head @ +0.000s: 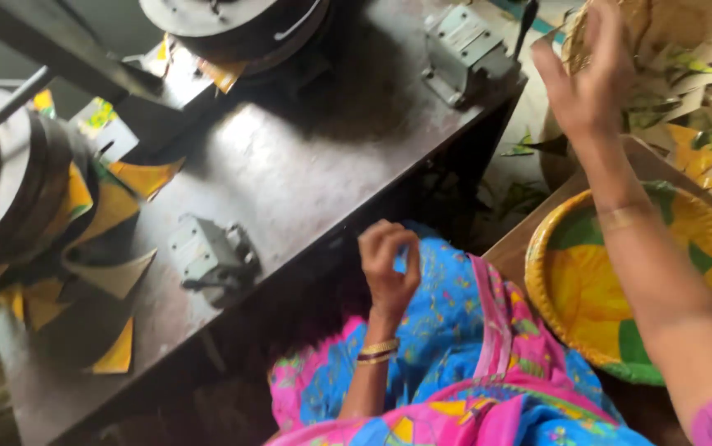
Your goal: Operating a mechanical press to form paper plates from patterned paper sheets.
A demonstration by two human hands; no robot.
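Note:
My left hand (389, 263) hovers over my lap with the fingers loosely curled and nothing in it, close to the front edge of a dark metal workbench (306, 165). My right hand (591, 74) reaches up to the right into a woven basket (678, 21) filled with cut paper pieces (703, 99); whether its fingers hold a piece cannot be told. Below that arm lies a stack of pressed paper plates (587, 289), yellow and green with a crimped rim, on a wooden surface.
On the workbench stand two round metal press dies (9, 173) (232, 21), each with yellow paper offcuts (112, 277) around it. Two small grey metal switch boxes (207, 252) (463, 49) are fixed to the top. My bright pink and blue garment (455, 363) fills the lower middle.

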